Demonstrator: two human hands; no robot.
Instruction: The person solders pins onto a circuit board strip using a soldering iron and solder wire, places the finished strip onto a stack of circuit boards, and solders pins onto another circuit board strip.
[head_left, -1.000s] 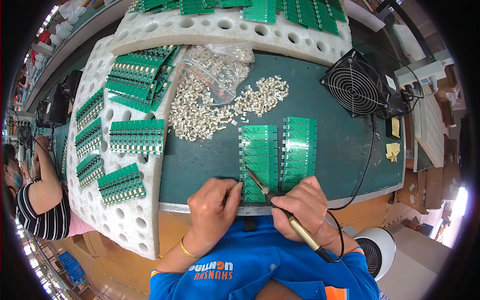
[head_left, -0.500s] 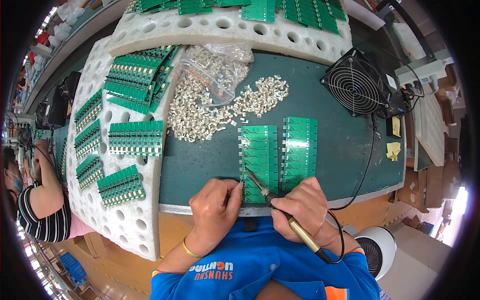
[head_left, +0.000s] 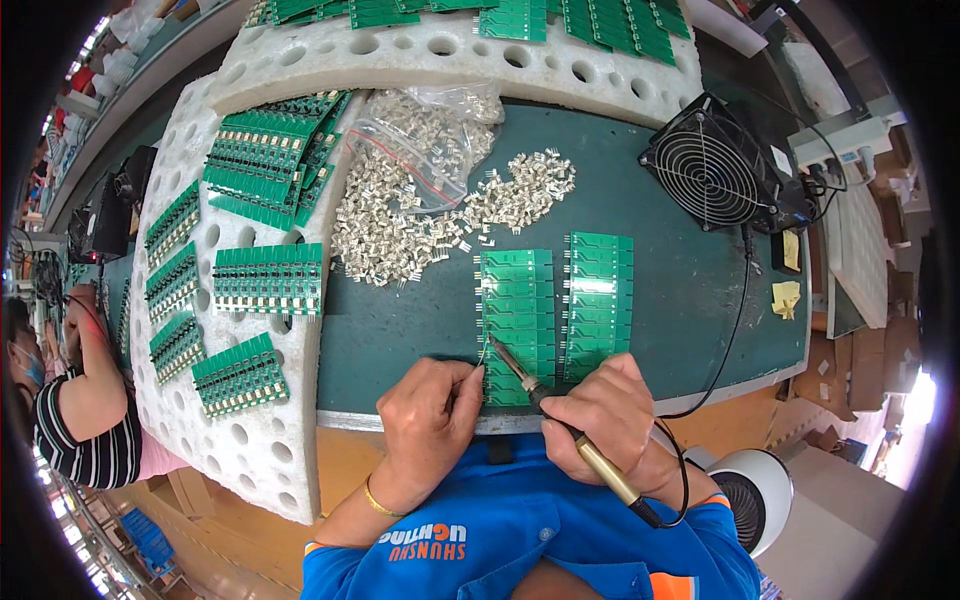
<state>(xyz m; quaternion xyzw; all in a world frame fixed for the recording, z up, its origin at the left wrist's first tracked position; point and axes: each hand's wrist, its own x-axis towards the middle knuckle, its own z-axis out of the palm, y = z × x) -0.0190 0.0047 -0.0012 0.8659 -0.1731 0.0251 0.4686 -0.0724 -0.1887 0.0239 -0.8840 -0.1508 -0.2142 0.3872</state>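
Observation:
My right hand (head_left: 603, 412) grips a soldering iron (head_left: 606, 472) with a brass-coloured handle. Its tip rests at the left edge of a green circuit board panel (head_left: 518, 300), by a row of small pins. Close to that tip, my left hand (head_left: 430, 405) is closed in a pinch on a thin strand that looks like solder wire (head_left: 484, 354); most of it is hidden by the fingers. A second green panel (head_left: 598, 290) lies parallel, just right of the first, partly behind my right hand.
Loose white connectors (head_left: 390, 235) are heaped beyond the boards, beside a clear plastic bag (head_left: 430, 150). White foam trays (head_left: 265, 440) at left and back carry several green boards. A black fan (head_left: 705, 170) stands at right. A co-worker's arm (head_left: 95, 370) shows far left.
Both hands and the iron hold almost the same place. The view has shifted very slightly; nothing was taken up or let go.

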